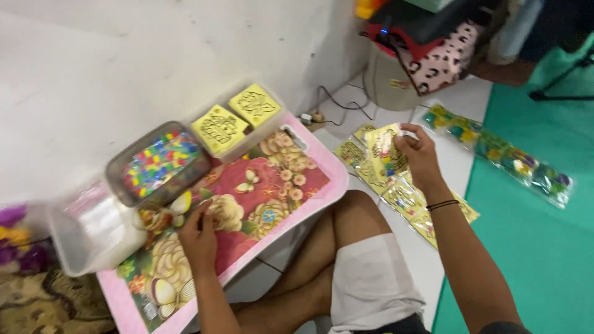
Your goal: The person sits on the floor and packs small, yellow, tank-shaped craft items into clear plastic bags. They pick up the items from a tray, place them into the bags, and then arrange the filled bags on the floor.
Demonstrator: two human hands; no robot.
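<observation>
Seated on the floor, a person rests the left hand (199,238) on a pink-rimmed lap tray printed with flowers and butterflies (272,198), fingertips pinched on something too small to make out, near a clear tub of small multicoloured pieces (159,162). To the right, the right hand (419,154) pinches a yellow plastic-wrapped card (385,151) above more such cards on the floor (408,201); gripping its edge looks wise, since the wrap glares and hides its design
</observation>
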